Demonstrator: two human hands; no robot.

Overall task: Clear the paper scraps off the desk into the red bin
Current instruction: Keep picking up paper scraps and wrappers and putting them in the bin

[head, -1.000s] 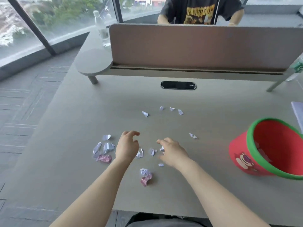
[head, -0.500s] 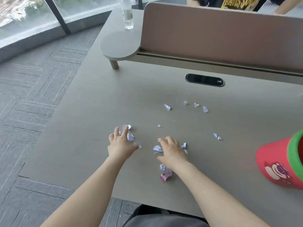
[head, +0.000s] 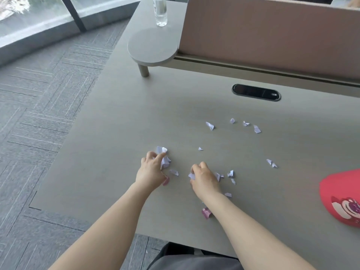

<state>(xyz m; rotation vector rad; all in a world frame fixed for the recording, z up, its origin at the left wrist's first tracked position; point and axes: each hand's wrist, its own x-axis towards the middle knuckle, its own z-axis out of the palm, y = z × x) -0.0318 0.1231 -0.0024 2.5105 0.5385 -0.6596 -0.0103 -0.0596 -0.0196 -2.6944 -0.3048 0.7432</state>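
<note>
The left hand has its grip curled round a bunch of pale scraps; the right hand pinches one scrap at its fingertips. More paper scraps lie scattered farther out on the grey surface — a pink one sits near, beside the right forearm. The red bin lies at the right edge, showing a cartoon bear print — no writing legible. A clear bottle stands far left.
</note>
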